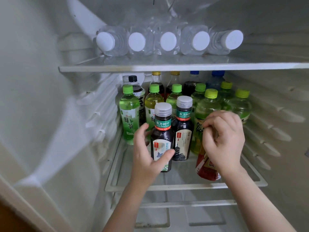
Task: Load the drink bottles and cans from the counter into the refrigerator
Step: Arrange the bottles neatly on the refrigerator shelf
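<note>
I look into an open refrigerator. A dark tea bottle with a grey cap stands at the front of the middle shelf. My left hand wraps it, thumb across the label and fingers at its left side. A second dark tea bottle stands just behind it to the right. My right hand is curled over the top of a red-labelled bottle, which tilts at the shelf's front right; its cap is hidden by the hand.
Green tea bottles and other green-capped bottles fill the back of the middle shelf, with cola and blue-capped bottles behind. Several water bottles lie on the upper shelf. Ribbed fridge walls stand on both sides.
</note>
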